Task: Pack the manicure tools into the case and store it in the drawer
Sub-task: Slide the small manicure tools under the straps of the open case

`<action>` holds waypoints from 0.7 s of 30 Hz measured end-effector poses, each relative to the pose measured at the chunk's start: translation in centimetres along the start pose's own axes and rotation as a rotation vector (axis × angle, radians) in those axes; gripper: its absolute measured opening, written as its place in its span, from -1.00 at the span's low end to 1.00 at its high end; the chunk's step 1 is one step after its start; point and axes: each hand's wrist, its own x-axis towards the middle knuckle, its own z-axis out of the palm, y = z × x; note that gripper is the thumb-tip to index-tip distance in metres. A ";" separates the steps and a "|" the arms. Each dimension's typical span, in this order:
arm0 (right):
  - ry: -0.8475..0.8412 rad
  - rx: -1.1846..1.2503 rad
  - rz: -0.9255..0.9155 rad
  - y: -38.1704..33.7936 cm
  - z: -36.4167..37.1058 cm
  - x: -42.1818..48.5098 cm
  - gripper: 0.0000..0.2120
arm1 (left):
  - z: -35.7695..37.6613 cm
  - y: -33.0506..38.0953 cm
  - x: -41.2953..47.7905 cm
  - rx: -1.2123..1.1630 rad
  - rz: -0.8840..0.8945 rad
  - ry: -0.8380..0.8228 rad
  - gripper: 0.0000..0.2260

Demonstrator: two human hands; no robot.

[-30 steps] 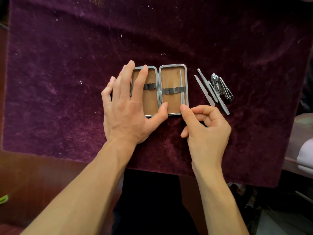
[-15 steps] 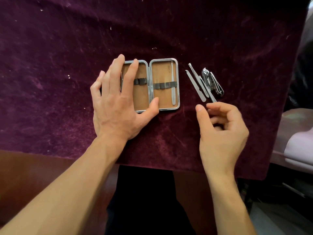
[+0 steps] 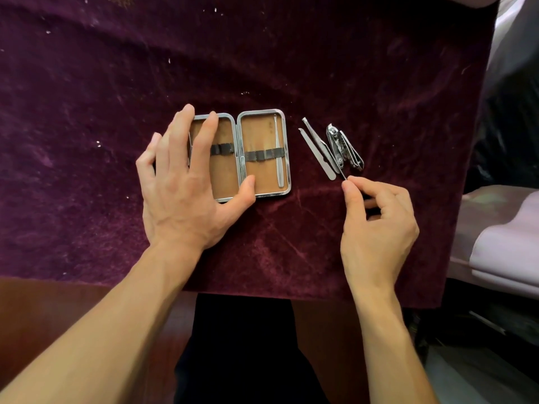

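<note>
Moved the right grip [image 3: 376, 228] off the near edge of the case [image 3: 287, 153] and over to the loose tools on its right since a second ago; kept the left grip [image 3: 180, 193] planted on the case meanwhile.

Working on a dark purple velvet cloth [image 3: 350, 68], flecked with pale lint, spread over a reddish-brown wooden worktop [image 3: 43, 316] that shows along the near left. Off the right edge, folds of pale fabric [image 3: 501, 243]; below the cloth, dark clothing [image 3: 248, 345].

Holds the case open and flat near the cloth's middle, tan lining up, with a dark elastic band [image 3: 259, 155] across both halves and one slim metal tool [image 3: 279, 158] tucked under it along the right half's outer side.

Presses the left grip, released and with fingers straight and spread, onto the left half, thumb tip against the near rim by the hinge.

Pinches with the right grip, between thumb and forefinger, the near tip of a long slanted tool [image 3: 315, 135]; other fingers curled in.

Just left of that tool, a flat file [image 3: 318, 154]; just right, nail clippers [image 3: 338, 144], lying on the cloth.
</note>
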 end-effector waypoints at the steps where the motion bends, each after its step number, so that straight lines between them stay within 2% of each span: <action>1: -0.002 -0.003 -0.004 0.0 -0.1 0.1 -0.91 | 0.0 0.0 0.0 -0.003 -0.002 -0.002 -0.21; 14: -0.059 -0.103 -0.068 -0.5 -0.6 0.7 -0.89 | -0.3 0.2 0.0 0.002 -0.012 -0.018 -0.21; 17: -0.099 -0.042 0.008 -0.8 -0.9 0.9 -0.92 | -0.3 0.2 0.0 0.002 -0.009 -0.017 -0.21; 21: -0.224 0.233 0.213 -1.5 -1.4 1.0 -0.88 | -0.3 0.2 0.0 0.005 -0.007 -0.014 -0.21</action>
